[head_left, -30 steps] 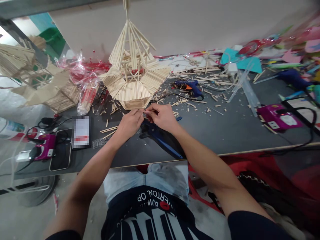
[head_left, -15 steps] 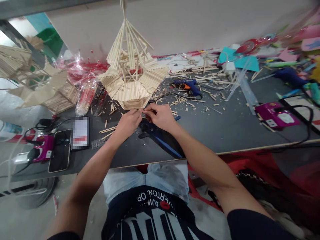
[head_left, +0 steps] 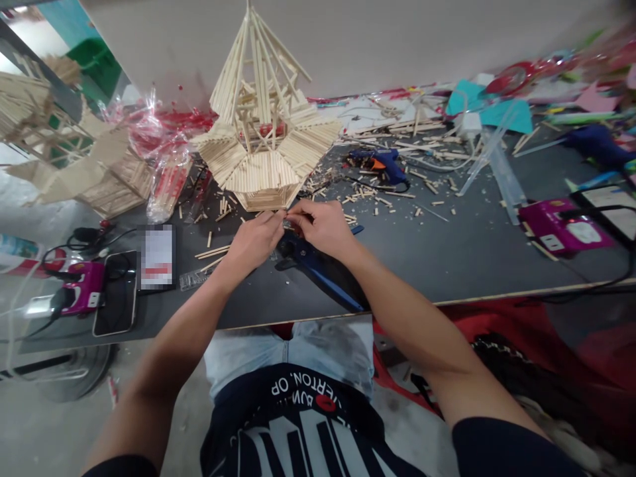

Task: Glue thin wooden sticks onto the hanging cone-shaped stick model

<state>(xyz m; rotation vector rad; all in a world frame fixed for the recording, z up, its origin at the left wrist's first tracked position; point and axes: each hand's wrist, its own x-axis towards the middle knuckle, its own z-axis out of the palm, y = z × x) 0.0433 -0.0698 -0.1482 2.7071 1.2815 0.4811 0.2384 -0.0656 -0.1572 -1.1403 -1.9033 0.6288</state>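
Note:
My left hand (head_left: 256,240) and my right hand (head_left: 322,226) meet fingertip to fingertip over the dark table (head_left: 447,258), just in front of a hanging lantern-like frame of wooden sticks (head_left: 261,149). Both hands pinch one small object between them; it is too small to name. Blue-handled pliers (head_left: 318,268) lie on the table right under my right wrist. Short stick offcuts (head_left: 365,195) are scattered behind my hands.
A blue glue gun (head_left: 380,162) lies behind the offcuts. A phone (head_left: 116,301), a purple charger (head_left: 82,295) and a ruler (head_left: 196,279) sit at the left. Another stick frame (head_left: 74,165) and red packets (head_left: 169,179) stand far left. A purple box (head_left: 566,232) with cables is at the right.
The hands have stayed pinched together at the same spot. The view has shifted slightly, so everything sits a little higher and to the right.

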